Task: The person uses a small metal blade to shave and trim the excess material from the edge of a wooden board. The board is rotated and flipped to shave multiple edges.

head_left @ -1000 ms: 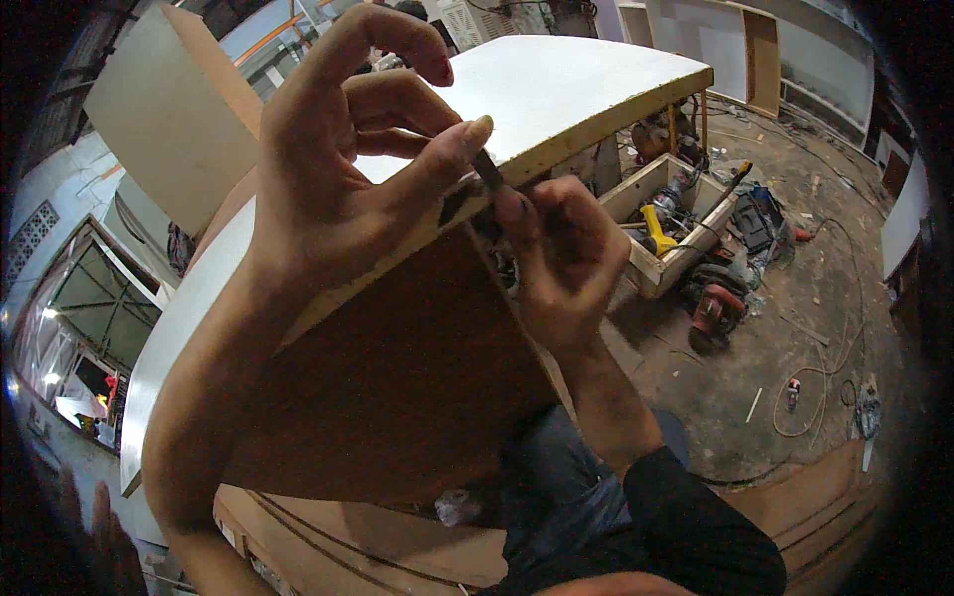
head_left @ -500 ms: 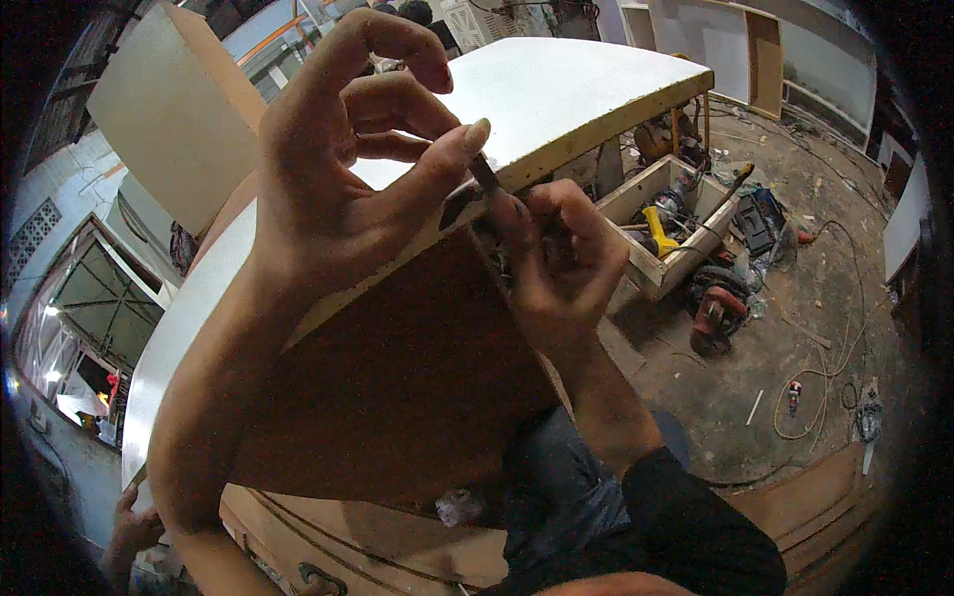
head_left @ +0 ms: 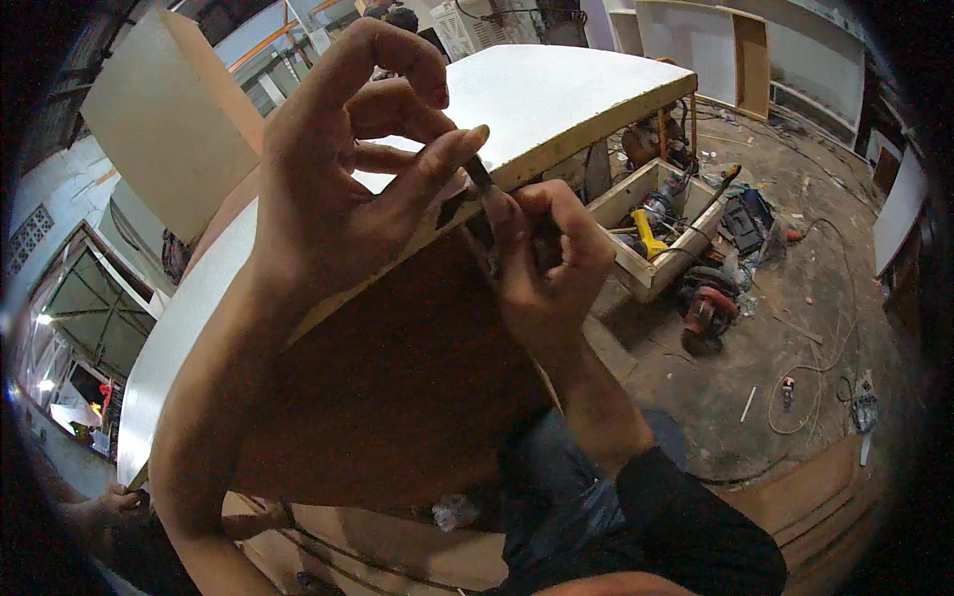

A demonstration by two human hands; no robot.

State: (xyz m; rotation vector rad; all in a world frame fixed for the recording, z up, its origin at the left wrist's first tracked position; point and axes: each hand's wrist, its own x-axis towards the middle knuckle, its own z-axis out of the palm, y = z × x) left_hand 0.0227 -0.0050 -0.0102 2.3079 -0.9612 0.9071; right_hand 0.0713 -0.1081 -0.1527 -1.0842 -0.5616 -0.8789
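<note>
My left hand (head_left: 333,189) is raised over the board's edge, its thumb and fingers closed in a pinch. Between them is one end of a narrow dark flat strip (head_left: 479,174); its exact kind is hard to make out. Just to the right, my right hand (head_left: 552,258) has its fingers curled and pinches the lower end of the same strip. Both hands are close to the corner of a white-topped panel (head_left: 566,84) with a raw yellowish edge. Below them a dark brown board face (head_left: 397,387) slopes toward my lap.
A wooden box (head_left: 641,273) of tools, one yellow-handled, stands on the floor to the right, with a red power tool (head_left: 708,313) beside it. Cords (head_left: 820,397) lie farther right. A tall cabinet (head_left: 169,129) rises at left. Another person's hand (head_left: 124,502) touches the panel's lower-left edge.
My hands keep nearly the same pinch on the strip. The view has shifted slightly. At lower left, more of the other person's arm shows.
</note>
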